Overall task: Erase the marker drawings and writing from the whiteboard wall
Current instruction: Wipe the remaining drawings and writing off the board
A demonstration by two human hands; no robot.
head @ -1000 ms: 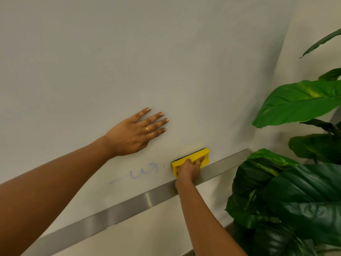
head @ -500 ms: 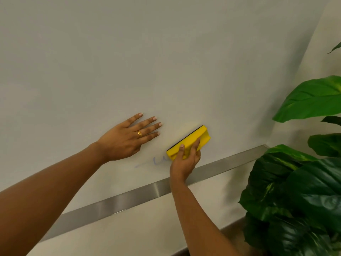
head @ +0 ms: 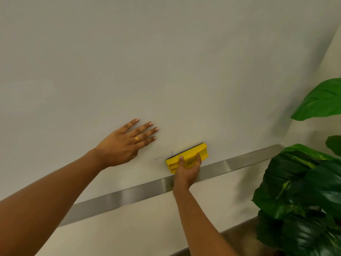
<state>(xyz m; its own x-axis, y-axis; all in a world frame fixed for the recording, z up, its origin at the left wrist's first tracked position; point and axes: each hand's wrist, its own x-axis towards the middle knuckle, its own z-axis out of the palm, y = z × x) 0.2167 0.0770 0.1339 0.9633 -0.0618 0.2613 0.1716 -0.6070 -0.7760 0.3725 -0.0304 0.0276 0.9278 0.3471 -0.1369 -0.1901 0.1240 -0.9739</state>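
Marker trace [head: 158, 158] is lying on the whiteboard wall [head: 166, 71] just left of the eraser [head: 191, 152] my right hand [head: 186, 170] is gripping, while my left hand [head: 120, 145] is resting open and flat above-left.

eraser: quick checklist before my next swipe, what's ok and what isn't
1. Grip: right hand holds the eraser: ok.
2. Felt side faces the whiteboard wall: ok.
3. Wall wiped clean: not ok, faint blue trace beside the eraser.
4. Left hand rests flat on the wall, apart from the trace: ok.
5. Eraser sits above the metal ledge: ok.
6. Marks under the eraser: cannot tell.
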